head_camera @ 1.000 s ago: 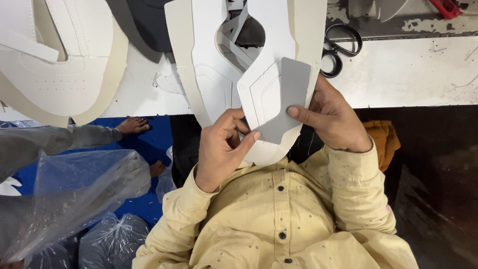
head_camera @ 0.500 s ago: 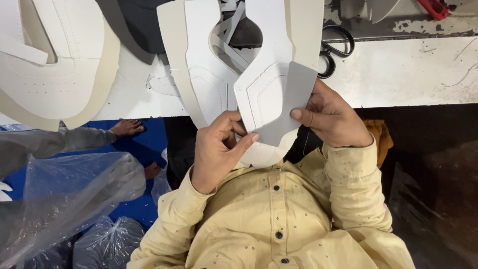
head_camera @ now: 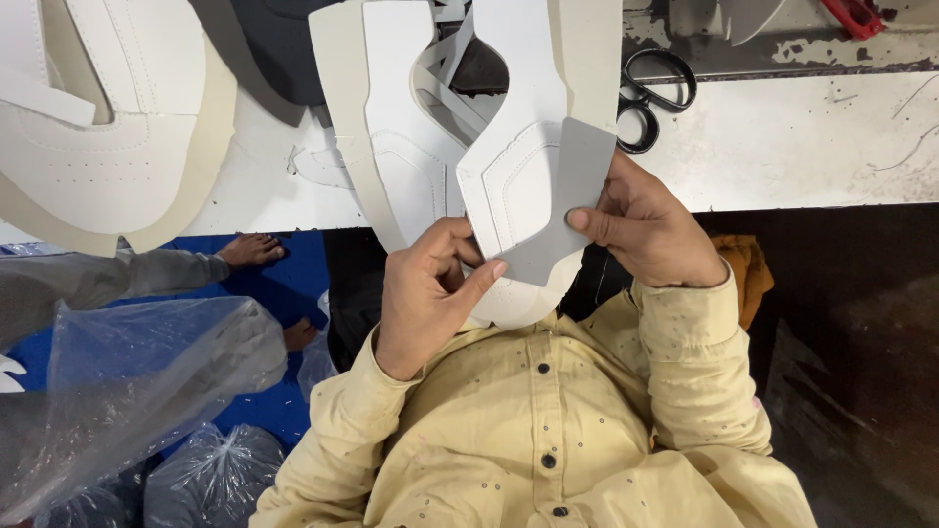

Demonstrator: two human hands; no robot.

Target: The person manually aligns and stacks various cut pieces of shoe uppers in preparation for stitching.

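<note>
A white stitched shoe upper piece (head_camera: 509, 191) is held over my lap, with a flat grey piece (head_camera: 572, 186) laid against its right side. My left hand (head_camera: 430, 293) grips the white piece from below, thumb pressed on its lower edge. My right hand (head_camera: 650, 230) pinches the grey piece, thumb on top. Behind them a larger white shoe upper (head_camera: 411, 117) on a cream backing lies over the table's edge.
Black scissors (head_camera: 650, 98) lie on the white table (head_camera: 812, 142) to the right. More white uppers (head_camera: 108, 127) rest at far left. Another person's feet (head_camera: 249, 251) stand on a blue floor, beside clear plastic bags (head_camera: 127, 391).
Both hands and the pieces have barely shifted; the grey piece stays against the white piece. The view has drifted slightly.
</note>
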